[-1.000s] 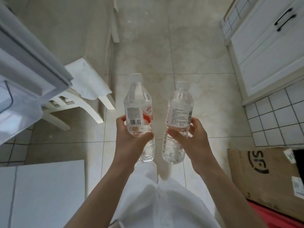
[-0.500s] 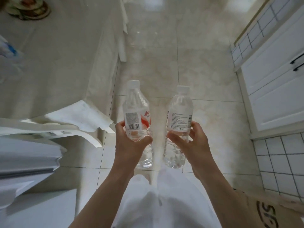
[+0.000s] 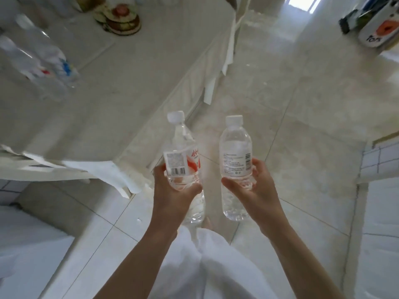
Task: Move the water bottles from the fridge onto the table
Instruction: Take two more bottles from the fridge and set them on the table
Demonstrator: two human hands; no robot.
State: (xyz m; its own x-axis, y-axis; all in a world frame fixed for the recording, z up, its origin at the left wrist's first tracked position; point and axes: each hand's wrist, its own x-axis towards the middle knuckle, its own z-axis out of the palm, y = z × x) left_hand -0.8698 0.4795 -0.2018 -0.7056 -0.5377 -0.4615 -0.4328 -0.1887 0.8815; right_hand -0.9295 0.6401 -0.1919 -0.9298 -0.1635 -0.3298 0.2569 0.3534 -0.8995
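My left hand (image 3: pixel 172 190) grips a clear water bottle with a red-and-white label (image 3: pixel 182 156), upright with a white cap. My right hand (image 3: pixel 257 188) grips a second clear water bottle with a plain white label (image 3: pixel 235 156), also upright. Both bottles hang over the tiled floor, just right of the table (image 3: pixel 133 87), which has a white cloth over it. Several water bottles (image 3: pixel 41 61) stand blurred on the table at the far left.
A stack of patterned bowls (image 3: pixel 122 20) sits at the table's far end. A white chair (image 3: pixel 71 171) stands at the table's near corner. White cabinets (image 3: pixel 380 212) line the right side. A counter with a printed container (image 3: pixel 380 31) is at top right.
The view has swung up and left, so more of the table top, the bowls and the standing bottles have come into sight. Both hands still hold their bottles, now nearer the table.
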